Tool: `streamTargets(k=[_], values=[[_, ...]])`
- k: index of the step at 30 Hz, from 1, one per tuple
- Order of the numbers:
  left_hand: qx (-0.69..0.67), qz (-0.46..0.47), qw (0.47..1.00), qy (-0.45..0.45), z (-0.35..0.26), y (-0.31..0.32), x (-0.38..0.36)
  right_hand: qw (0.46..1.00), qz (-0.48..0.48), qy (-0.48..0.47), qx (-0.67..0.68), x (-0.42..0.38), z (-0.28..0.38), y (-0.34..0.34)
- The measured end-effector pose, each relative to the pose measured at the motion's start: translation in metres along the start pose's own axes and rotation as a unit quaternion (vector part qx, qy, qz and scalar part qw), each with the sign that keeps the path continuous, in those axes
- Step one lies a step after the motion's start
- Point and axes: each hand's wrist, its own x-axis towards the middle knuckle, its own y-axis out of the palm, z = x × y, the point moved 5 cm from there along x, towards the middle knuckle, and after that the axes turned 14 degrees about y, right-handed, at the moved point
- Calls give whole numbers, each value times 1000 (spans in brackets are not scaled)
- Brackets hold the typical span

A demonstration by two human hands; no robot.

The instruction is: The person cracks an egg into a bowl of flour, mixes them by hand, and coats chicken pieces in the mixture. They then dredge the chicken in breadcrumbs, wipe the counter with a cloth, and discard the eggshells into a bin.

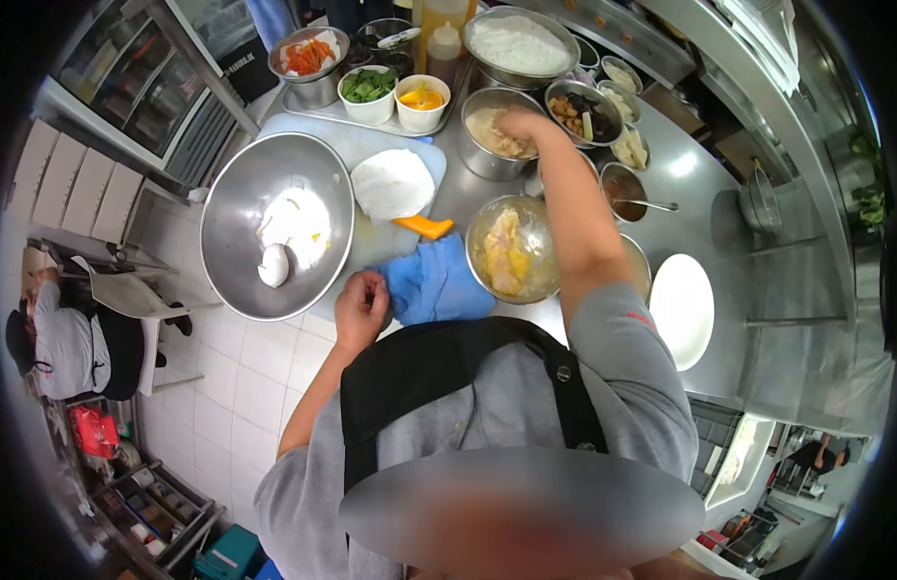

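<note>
Two hands are at your bench, and they sit differently: your right hand (516, 123) is down inside the deep steel pot (495, 164), in its pale mixture (487, 124), with the fingertips hidden, so I can't tell how wide they are or whether they pinch any of it. Your left hand (362, 304) is curled narrow right beside the blue cloth (434, 282); I see nothing held in it and can't tell if it grips the cloth's edge. The weak point is your reach: your right forearm (582, 217) passes over the crowded bowls, just beside the sauce pot (619, 184), whose spoon (657, 205) sticks out sideways. A swing of the elbow could catch that handle and spill sauce. Lifting a full hand over the bowl of wet yellow pieces (506, 253) could drop mixture into it. The cloth lies close against that bowl, so a tug on it might shift the bowl. The orange handle (424, 227) juts out near the cloth too; a careless sweep of your left hand could knock it.
</note>
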Motion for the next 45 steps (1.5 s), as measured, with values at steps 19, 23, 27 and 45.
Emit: streamTargets(k=[19, 23, 27, 45], values=[[31, 11, 999, 11, -9, 1, 1, 971, -153, 108, -151, -28, 21, 12], [20, 8, 1000, 3, -10, 0, -1, 985, -86, 89, -119, 0, 14, 12], [15, 7, 1000, 12, -10, 0, -1, 999, 10, 40, 34, -21, 21, -10], [28, 16, 999, 17, -14, 0, 3, 924, 195, 23, 328, 26, 4, -9]])
